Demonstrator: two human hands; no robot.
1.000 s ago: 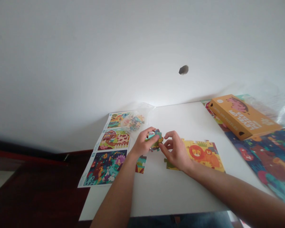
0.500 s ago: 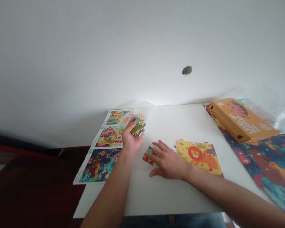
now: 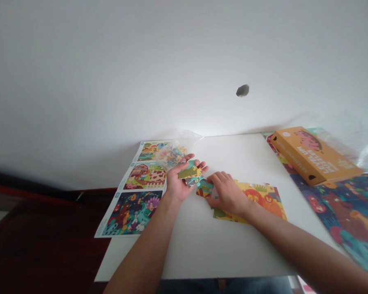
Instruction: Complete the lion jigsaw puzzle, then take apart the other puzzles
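Observation:
My left hand (image 3: 175,184) is closed round a small stack of puzzle pieces (image 3: 190,170); the top one shows a yellow giraffe on green. Close beside it, my right hand (image 3: 228,192) pinches another puzzle piece (image 3: 204,189), coloured teal and red, between thumb and fingers. Under and beyond the right hand lies a partly joined lion puzzle (image 3: 271,204), yellow and orange, its left part hidden by that hand and wrist. A clear plastic bag (image 3: 171,153) holding more pieces rests just behind the left hand.
A printed picture sheet (image 3: 125,204) with three scenes overhangs the table's left edge. On the right, an orange puzzle box (image 3: 317,153) sits partly on a dark, colourful finished-looking puzzle (image 3: 340,212). Crumpled clear plastic (image 3: 366,157) lies behind the box. The wall borders the white table (image 3: 233,253).
My right hand has closed on the teal-and red piece, previously under its spread fingers on the table. My left hand has moved right with its stack, turning the giraffe piece into view.

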